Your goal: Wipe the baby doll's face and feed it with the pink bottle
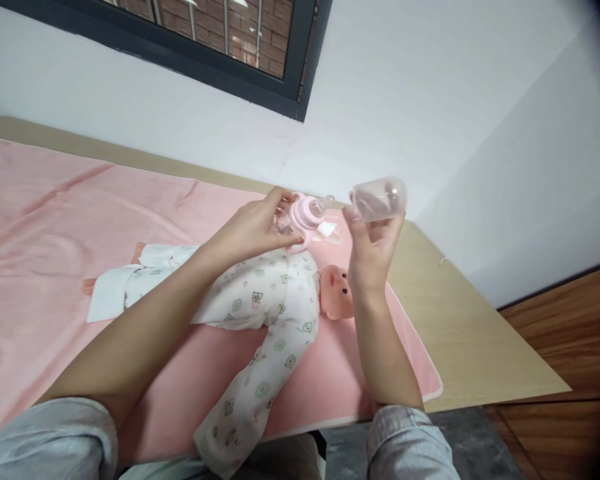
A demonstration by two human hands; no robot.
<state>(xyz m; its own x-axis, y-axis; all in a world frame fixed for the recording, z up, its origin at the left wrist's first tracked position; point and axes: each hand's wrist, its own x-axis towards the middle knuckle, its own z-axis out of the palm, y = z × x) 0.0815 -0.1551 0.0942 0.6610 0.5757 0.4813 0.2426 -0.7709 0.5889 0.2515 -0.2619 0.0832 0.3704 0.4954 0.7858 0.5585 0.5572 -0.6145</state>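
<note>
Head view: just above frame centre, a pink bottle (306,212) is held in the left grip (253,229), a clear cover (380,199) in the right grip (373,250); cover-handling seems in hand, steady control of both being called for next.

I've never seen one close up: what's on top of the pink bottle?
A clear teat stands uncovered on the pink bottle. The left hand partly covers the end away from the teat, so that part can't be seen.
</note>
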